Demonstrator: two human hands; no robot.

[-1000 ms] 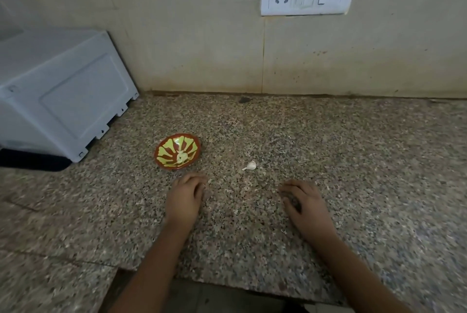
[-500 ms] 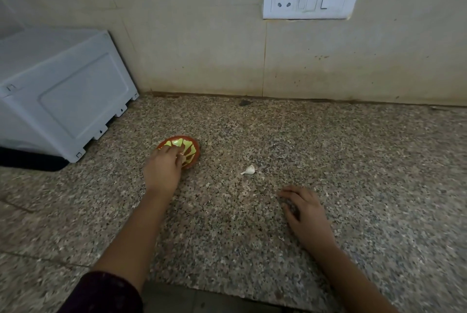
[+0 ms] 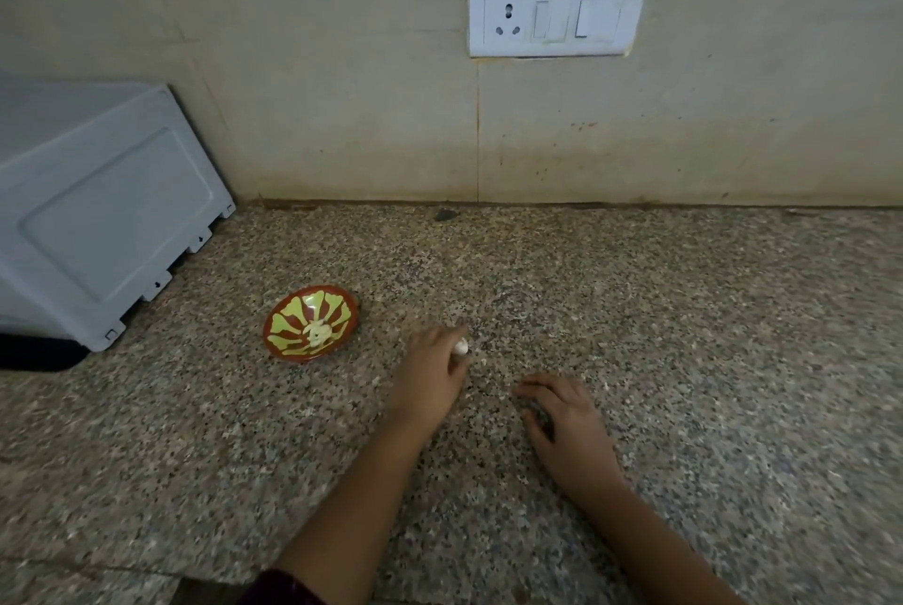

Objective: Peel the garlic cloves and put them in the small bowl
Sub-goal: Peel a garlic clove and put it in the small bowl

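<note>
Pinching a small white garlic clove (image 3: 460, 347) between the curled fingertips of the left grip (image 3: 430, 372), low against the speckled brown granite counter (image 3: 684, 360). Resting the right grip (image 3: 562, 419) palm down just to the right of the left grip, fingers loosely curled, gripping nothing visible. Sitting near the left grip, to its left and slightly beyond, not touching: a small round red bowl (image 3: 337, 306) with yellow petal pattern, cradling one pale peeled garlic clove (image 3: 317, 335).

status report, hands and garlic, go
Left hand pinching loose clove on counter. Right hand idle, open. One clove in bowl. Nothing in the way.
</note>
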